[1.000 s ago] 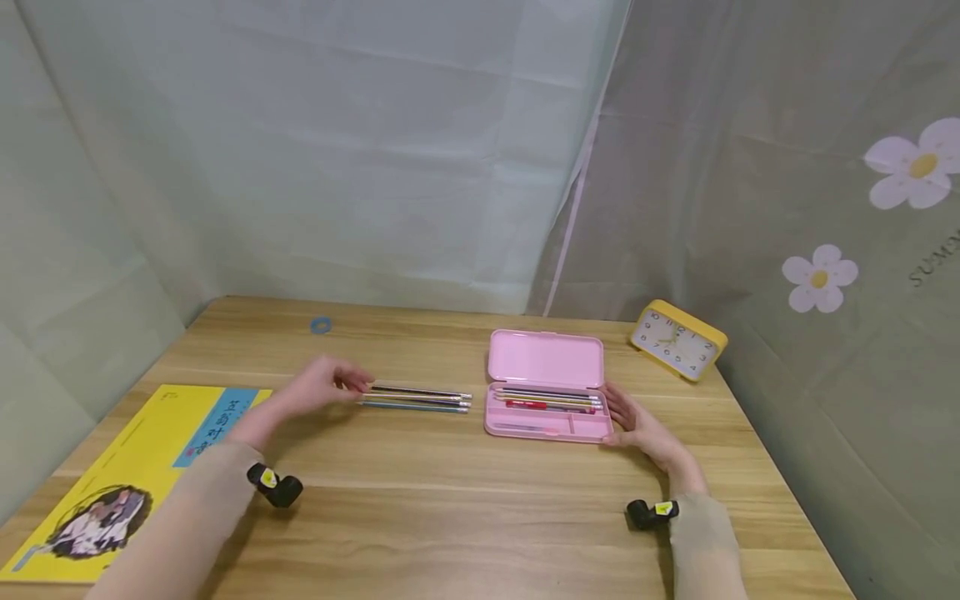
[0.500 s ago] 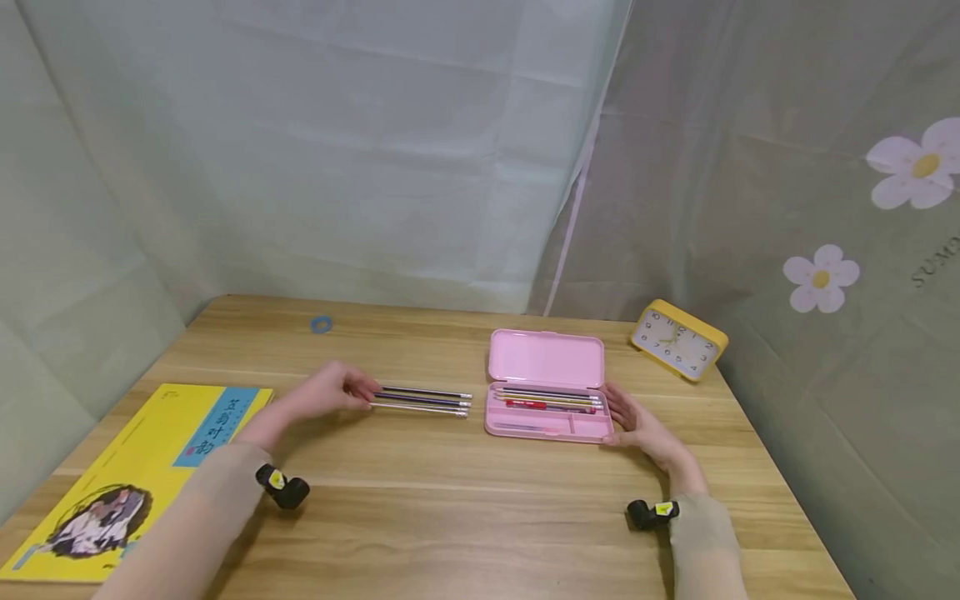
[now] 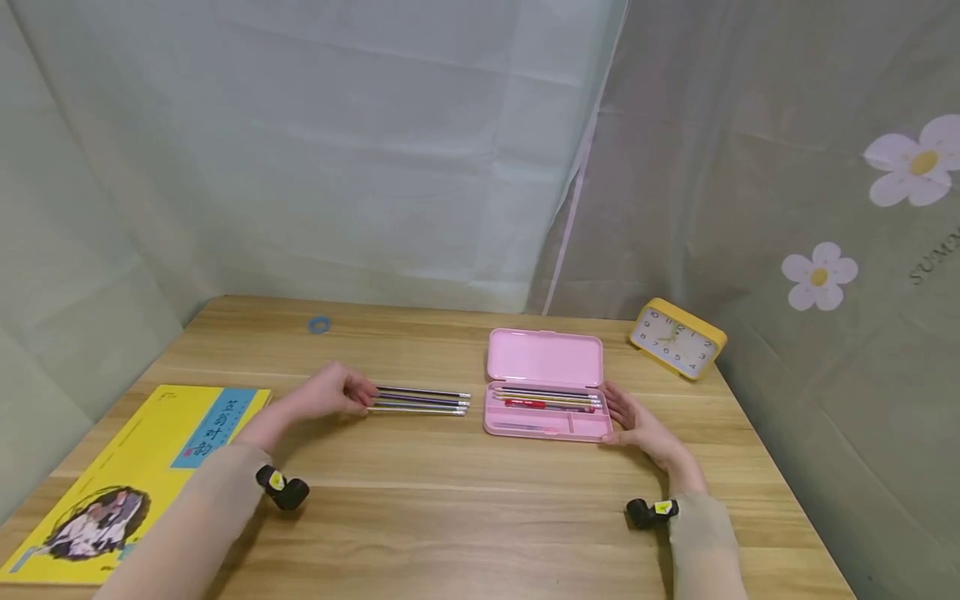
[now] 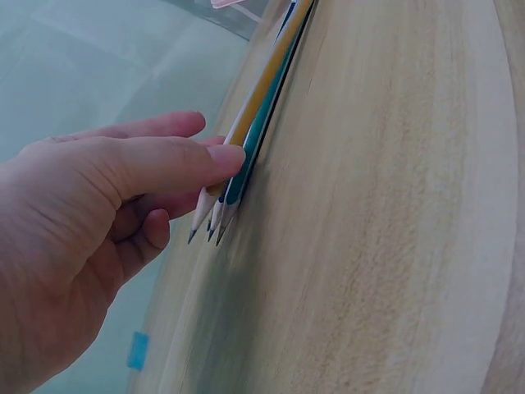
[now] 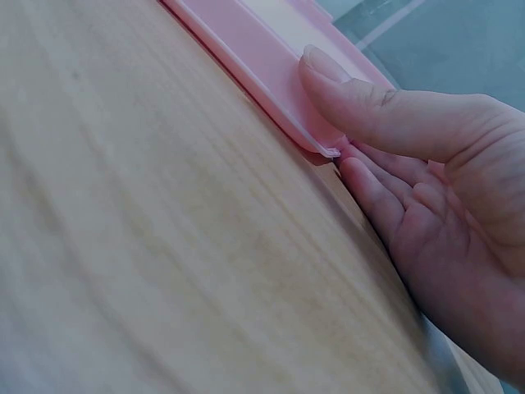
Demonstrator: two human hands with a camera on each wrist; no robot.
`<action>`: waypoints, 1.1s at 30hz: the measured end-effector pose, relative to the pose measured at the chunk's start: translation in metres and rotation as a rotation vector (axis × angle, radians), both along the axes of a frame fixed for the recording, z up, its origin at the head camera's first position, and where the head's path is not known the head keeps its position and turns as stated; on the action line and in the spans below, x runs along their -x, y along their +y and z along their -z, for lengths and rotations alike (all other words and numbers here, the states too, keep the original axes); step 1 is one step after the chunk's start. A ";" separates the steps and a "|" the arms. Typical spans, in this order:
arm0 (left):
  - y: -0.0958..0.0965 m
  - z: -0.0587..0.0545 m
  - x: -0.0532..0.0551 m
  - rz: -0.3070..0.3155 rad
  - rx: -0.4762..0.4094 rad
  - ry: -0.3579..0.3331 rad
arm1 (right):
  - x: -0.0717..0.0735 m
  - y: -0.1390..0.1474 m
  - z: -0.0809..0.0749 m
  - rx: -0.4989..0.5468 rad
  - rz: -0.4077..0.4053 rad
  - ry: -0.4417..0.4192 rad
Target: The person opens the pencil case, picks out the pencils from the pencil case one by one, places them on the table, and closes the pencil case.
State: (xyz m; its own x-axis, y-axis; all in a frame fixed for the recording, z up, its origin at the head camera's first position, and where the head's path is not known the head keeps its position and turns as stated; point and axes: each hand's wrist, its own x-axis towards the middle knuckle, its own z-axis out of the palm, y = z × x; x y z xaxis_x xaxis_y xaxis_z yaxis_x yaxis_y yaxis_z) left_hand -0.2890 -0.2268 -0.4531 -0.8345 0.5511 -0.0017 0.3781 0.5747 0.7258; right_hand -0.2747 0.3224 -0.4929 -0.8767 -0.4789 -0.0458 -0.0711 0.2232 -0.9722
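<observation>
Nearest, at the lower left of the head view, a yellow book lies flat on the worktop. Left of centre, the left hand pinches a small bundle of pencils between thumb and fingers, eraser ends pointing right. Right of centre, the right hand is spread along the right end of the open pink pencil case, thumb at its near corner. Pencils and a red pen lie in the case's long far compartment. Farther back are a blue ring, upper left of the hands, and a yellow clock, upper right.

To handle the bundle well, keep the pinch firm enough that no pencil slides or fans out, and let the right hand steady the case without tipping it.

Only the left wrist view shows the sharpened tips poking past the thumb, beside yellow and teal barrels; only the head view shows the erasers. The right wrist view reveals fingers behind the case's corner, but none of its contents.
</observation>
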 end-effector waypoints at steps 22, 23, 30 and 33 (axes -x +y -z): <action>0.003 0.002 0.001 -0.013 0.040 0.011 | 0.000 0.000 -0.001 0.003 0.000 -0.001; 0.002 0.002 0.001 -0.012 0.042 0.012 | 0.000 0.000 -0.001 0.004 0.000 -0.001; 0.002 0.006 0.003 0.016 0.047 0.037 | 0.000 -0.001 -0.001 0.010 -0.001 0.001; 0.002 0.005 0.003 0.018 0.050 0.042 | 0.000 -0.001 -0.001 0.007 0.000 0.000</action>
State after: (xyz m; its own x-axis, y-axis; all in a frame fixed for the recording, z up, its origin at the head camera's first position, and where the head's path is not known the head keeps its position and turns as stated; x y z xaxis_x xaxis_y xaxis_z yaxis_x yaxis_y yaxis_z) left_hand -0.2917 -0.2248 -0.4584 -0.8246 0.5657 0.0053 0.4179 0.6028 0.6796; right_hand -0.2747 0.3216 -0.4918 -0.8765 -0.4796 -0.0424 -0.0713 0.2163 -0.9737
